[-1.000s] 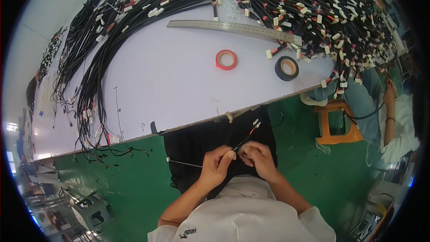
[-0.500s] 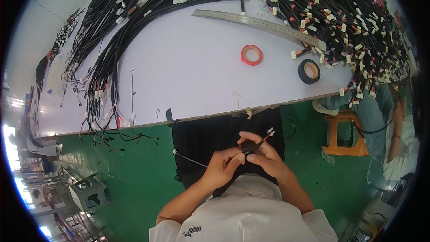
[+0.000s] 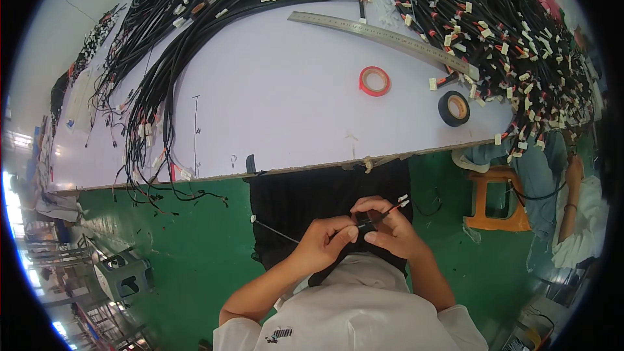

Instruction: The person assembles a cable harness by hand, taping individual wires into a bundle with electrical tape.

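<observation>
Over my lap, my left hand [image 3: 328, 240] pinches a thin black cable [image 3: 385, 215] between thumb and forefinger. Close beside it, my right hand [image 3: 394, 233] curls its fingers round the same cable. Past the right fingers the cable ends in orange-red and dark wires with small white connectors [image 3: 403, 201]. A small black piece [image 3: 366, 225] lies between the two hands at the cable; whether it is tape I cannot tell. A grey lead with a white tip [image 3: 253, 219] rests on the black cloth [image 3: 286, 195] to the left.
On the white table [image 3: 273, 91] lie a red tape roll [image 3: 374, 81], a black tape roll [image 3: 454, 108], a steel ruler [image 3: 383, 38] and bundles of black cables [image 3: 214, 23]. More cables with connectors [image 3: 481, 32] are heaped at right. An orange stool [image 3: 497, 199] and another person's arm [image 3: 570, 188] are at right.
The right hand has opened out slightly and shifted a little right, and the cable's connector end has moved right. The left hand keeps its pinch in nearly the same place.
</observation>
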The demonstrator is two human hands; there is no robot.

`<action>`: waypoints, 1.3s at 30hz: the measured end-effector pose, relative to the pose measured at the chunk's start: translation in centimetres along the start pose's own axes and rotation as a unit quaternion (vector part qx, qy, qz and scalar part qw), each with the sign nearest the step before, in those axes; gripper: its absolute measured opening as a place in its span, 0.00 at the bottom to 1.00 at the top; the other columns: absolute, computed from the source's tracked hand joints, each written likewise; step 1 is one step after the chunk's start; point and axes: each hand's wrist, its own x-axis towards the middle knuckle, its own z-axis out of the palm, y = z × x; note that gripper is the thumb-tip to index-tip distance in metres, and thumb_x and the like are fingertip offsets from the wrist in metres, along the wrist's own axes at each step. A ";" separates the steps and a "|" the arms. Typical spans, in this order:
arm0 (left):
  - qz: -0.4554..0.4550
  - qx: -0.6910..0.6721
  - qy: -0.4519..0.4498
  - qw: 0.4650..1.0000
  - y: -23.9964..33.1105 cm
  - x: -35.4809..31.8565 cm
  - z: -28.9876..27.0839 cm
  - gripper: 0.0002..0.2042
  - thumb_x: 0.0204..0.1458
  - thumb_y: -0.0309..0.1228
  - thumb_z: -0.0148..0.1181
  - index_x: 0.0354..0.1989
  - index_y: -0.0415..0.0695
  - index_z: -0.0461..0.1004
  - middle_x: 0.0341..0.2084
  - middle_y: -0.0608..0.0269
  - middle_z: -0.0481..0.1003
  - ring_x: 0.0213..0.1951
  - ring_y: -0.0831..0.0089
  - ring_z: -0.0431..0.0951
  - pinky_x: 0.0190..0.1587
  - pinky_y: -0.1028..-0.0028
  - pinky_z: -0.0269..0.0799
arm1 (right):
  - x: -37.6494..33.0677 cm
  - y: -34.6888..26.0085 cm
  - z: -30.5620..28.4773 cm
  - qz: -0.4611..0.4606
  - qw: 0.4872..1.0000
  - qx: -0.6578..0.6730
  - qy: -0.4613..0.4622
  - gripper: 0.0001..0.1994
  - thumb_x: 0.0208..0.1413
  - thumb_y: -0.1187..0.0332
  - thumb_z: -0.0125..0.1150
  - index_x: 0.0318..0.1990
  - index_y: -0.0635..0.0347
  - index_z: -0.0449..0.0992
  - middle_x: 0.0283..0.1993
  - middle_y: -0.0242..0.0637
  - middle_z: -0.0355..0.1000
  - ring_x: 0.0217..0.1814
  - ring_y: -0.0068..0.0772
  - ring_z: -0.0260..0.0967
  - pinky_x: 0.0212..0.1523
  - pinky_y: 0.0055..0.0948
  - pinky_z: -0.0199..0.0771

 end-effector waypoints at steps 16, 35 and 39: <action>-0.014 0.041 -0.005 0.999 0.0 0.0 -0.1 0.13 0.59 0.33 0.50 0.25 0.37 0.70 0.20 0.70 0.66 0.24 0.83 0.59 0.26 0.79 0.56 | -0.4 -0.1 -0.2 -0.027 0.999 -0.026 -0.009 0.20 0.48 0.77 0.56 0.51 0.61 0.65 0.53 0.43 0.58 0.53 0.34 0.59 0.56 0.36 0.58; 0.130 0.196 0.170 0.957 -0.5 0.2 0.3 0.07 0.55 0.25 0.53 0.27 0.37 0.74 0.19 0.60 0.75 0.19 0.74 0.74 0.21 0.77 0.66 | 0.3 0.4 1.1 -0.022 0.998 0.052 -0.026 0.23 0.50 0.80 0.54 0.57 0.65 0.61 0.53 0.39 0.58 0.52 0.33 0.64 0.54 0.33 0.65; 0.169 0.282 0.240 0.913 -0.9 0.9 0.3 0.04 0.51 0.23 0.55 0.25 0.39 0.73 0.16 0.58 0.73 0.17 0.67 0.74 0.18 0.73 0.66 | -0.2 -0.1 3.0 0.025 0.993 0.090 0.071 0.31 0.50 0.79 0.56 0.63 0.65 0.53 0.51 0.39 0.60 0.50 0.29 0.65 0.52 0.31 0.67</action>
